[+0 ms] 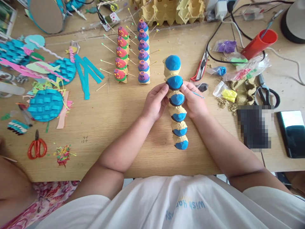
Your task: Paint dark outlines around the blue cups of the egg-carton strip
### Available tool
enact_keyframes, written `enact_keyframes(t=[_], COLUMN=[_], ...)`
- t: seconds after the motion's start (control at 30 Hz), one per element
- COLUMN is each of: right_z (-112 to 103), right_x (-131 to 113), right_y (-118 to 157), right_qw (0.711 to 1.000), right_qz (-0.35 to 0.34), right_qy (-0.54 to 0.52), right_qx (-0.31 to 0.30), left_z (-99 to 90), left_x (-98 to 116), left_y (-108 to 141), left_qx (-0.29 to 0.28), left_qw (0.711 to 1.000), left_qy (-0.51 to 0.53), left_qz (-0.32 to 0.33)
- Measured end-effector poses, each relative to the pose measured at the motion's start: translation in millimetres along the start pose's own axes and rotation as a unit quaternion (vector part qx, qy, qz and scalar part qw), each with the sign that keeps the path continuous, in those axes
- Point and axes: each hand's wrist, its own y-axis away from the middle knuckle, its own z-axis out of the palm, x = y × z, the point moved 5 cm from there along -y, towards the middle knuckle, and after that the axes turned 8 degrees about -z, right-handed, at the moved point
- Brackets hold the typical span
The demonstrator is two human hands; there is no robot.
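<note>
Pressing blue clay caps onto the egg-carton strip (176, 105), lying lengthwise at the middle of the wooden table (114, 111). Left hand (154, 102) and right hand (194, 102) clamped on its second cup, right also pinching a thin blue stick (197, 94). Likely next: firm, even pressure smoothing that cap, strip held steady.

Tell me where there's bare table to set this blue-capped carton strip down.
Barest patch: the wood left of the left hand, between the red scissors and the blue-capped carton strip, below the two painted rows. A smaller bare patch lies under the right forearm. Crowded: clay bags and black scissors right, paper fish far left.
</note>
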Motion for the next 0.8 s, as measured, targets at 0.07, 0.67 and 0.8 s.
enact_keyframes(t=[0.07,0.67,0.8], right_z=[0.4,-0.1,-2.0], right_x=[-0.3,0.9,2.3], right_y=[-0.4,-2.9,-3.4], right_qw=[1.000,1.000,1.000], right_qz=[-0.005,-0.026,-0.029], right_qy=[0.001,0.009,0.009], right_qx=[0.001,-0.008,-0.004], left_z=[0.5,5.3,3.5], left_x=[0.1,3.5,0.7], left_y=[0.3,0.7,0.3], left_qx=[-0.008,-0.032,-0.005], left_qw=[1.000,0.999,0.999], left_qy=[-0.003,0.002,0.008], left_qz=[0.000,0.006,-0.033])
